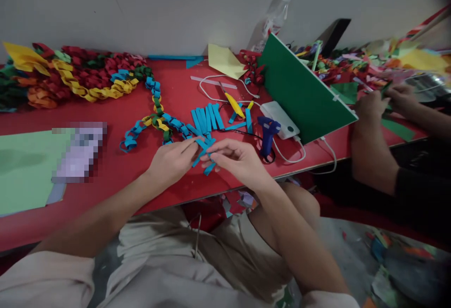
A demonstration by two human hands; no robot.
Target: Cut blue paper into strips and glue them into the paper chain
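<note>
My left hand (178, 158) and my right hand (241, 160) meet close to the front edge of the red table (116, 167). Between them are several blue paper strips (204, 147), some crossing each other. The left fingers are curled on the strips from the left, while the right thumb and fingers pinch at them from the other side. Just beyond lies a row of loose blue strips (207, 117). A paper chain (158, 106) of blue, yellow and green links runs toward my left hand. Which strip each finger grips is partly hidden.
A blue glue gun (268, 135), a white power bank (280, 119) with cables and a yellow-handled pointed tool (234, 105) lie right. A green board (299, 87) leans behind. At left are a blurred phone (80, 153) and heaped paper chains (88, 73). Another person's hands (373, 103) work far right.
</note>
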